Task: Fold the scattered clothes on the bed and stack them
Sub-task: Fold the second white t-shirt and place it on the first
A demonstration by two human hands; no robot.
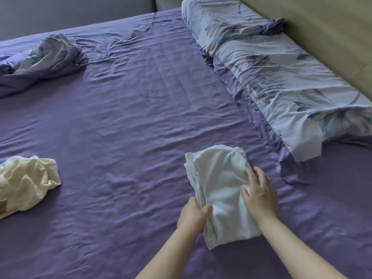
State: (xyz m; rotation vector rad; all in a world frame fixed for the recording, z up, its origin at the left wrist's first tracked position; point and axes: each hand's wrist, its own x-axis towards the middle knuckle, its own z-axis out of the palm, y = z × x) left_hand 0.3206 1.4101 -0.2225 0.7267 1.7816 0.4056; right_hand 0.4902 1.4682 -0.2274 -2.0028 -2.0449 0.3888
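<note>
A folded white garment (218, 178) lies on the purple bed sheet (130, 127), low and right of centre. My left hand (192, 215) grips its left edge, thumb on top and fingers tucked under the fabric. My right hand (259, 193) rests flat on the garment's right side with fingers spread. A crumpled cream garment (26, 182) lies unfolded at the left edge of the bed, well apart from both hands.
A bunched floral and purple duvet (46, 55) sits at the far left. Floral pillows (277, 77) line the right side along a beige headboard (332, 33). A thin cable (148, 27) trails across the far sheet.
</note>
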